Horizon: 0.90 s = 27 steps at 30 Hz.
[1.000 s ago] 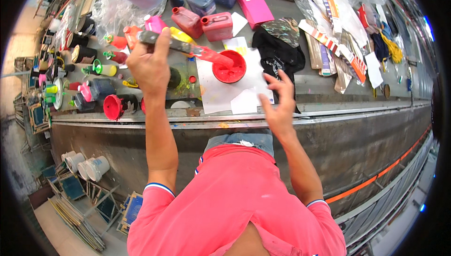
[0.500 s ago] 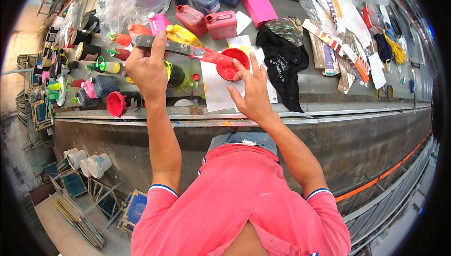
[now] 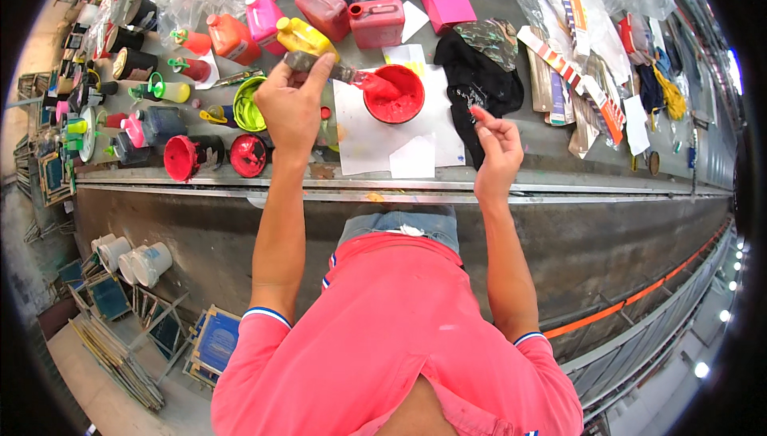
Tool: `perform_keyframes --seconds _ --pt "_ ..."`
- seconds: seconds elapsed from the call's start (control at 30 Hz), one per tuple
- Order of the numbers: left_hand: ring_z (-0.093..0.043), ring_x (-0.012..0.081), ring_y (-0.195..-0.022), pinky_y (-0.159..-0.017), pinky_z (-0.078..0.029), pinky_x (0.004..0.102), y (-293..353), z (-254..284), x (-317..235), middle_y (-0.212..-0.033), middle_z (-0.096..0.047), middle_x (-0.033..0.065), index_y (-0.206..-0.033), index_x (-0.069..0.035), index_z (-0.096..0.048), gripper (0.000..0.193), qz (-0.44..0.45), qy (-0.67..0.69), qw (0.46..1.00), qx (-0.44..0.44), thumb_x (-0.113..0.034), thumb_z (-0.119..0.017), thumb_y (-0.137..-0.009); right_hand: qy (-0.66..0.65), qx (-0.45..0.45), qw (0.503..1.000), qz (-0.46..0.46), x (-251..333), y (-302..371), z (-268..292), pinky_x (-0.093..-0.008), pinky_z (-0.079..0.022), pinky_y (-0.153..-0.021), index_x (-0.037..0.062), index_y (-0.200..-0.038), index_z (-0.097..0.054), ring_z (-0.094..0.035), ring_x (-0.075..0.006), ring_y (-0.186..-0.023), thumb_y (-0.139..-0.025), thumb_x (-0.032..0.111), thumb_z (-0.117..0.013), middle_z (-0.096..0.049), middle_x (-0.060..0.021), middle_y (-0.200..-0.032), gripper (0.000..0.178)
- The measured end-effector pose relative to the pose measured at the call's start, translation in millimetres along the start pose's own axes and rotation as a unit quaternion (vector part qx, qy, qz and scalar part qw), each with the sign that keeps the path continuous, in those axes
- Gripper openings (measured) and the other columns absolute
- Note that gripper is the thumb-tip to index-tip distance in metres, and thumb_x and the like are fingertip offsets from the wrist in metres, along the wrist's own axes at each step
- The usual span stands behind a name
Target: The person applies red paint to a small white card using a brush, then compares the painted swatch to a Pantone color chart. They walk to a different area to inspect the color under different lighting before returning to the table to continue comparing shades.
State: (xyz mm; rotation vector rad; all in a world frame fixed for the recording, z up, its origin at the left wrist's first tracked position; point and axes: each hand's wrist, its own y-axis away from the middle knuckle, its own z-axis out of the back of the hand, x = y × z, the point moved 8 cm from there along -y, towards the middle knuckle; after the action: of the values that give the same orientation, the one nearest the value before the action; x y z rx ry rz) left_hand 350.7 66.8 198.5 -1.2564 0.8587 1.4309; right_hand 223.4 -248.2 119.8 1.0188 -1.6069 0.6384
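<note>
My left hand [image 3: 291, 107] grips the handle of a spatula [image 3: 339, 73] whose blade, coated in red paint, reaches into a round red tub of paint [image 3: 394, 94]. The tub stands on a white sheet of paper [image 3: 375, 134] on the grey workbench [image 3: 527, 156]. My right hand [image 3: 498, 148] hangs above the bench to the right of the tub, fingers loosely curled and smeared with red at a fingertip, holding nothing. A black cloth [image 3: 479, 84] lies just behind it.
Red, pink, orange and yellow jugs [image 3: 323, 8] line the back. A green tub [image 3: 248, 104], two red lids [image 3: 212, 156] and small bottles [image 3: 172, 88] crowd the left. Colour swatch cards [image 3: 559, 64] and papers lie at the right. White buckets [image 3: 132, 256] and frames sit on the floor.
My right hand came in toward the paint tub, then drew back to the right. My left hand kept the spatula and tilted its blade down into the red tub.
</note>
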Motion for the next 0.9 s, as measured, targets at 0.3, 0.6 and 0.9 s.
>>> perform_keyframes --seconds 0.3,0.6,0.9 --pt "-0.06 0.012 -0.087 -0.077 -0.049 0.0276 75 49 91 -0.092 -0.065 0.0041 -0.094 -0.002 -0.065 0.005 -0.011 -0.072 0.992 -0.098 -0.002 -0.066 -0.089 -0.247 -0.028 0.911 -0.33 -138 76 55 -0.049 -0.05 -0.094 0.0057 -0.099 -0.055 -0.063 -0.0335 -0.103 -0.085 0.008 -0.056 -0.065 -0.0184 -0.104 0.014" --pt "-0.019 0.0319 -0.148 -0.11 -0.01 0.0723 216 -106 147 -0.155 -0.033 0.0065 -0.143 -0.009 -0.045 0.066 -0.179 -0.381 0.813 0.403 -0.049 -0.054 -0.091 -0.001 0.173 0.977 -0.127 -135 37 13 -0.0396 -0.044 -0.102 -0.0003 -0.118 -0.046 -0.056 -0.0282 -0.122 -0.085 -0.004 -0.05 -0.059 -0.0221 -0.126 0.033" --pt "-0.027 0.032 -0.143 -0.111 -0.015 0.0694 190 -125 165 -0.151 -0.039 0.006 -0.137 -0.01 -0.052 0.06 -0.176 -0.351 0.832 0.392 -0.048 -0.054 -0.091 0.274 0.296 0.914 0.036 -111 16 19 -0.0409 -0.045 -0.102 -0.0012 -0.111 -0.053 -0.057 -0.0318 -0.121 -0.08 -0.002 -0.055 -0.065 -0.0172 -0.119 0.031"
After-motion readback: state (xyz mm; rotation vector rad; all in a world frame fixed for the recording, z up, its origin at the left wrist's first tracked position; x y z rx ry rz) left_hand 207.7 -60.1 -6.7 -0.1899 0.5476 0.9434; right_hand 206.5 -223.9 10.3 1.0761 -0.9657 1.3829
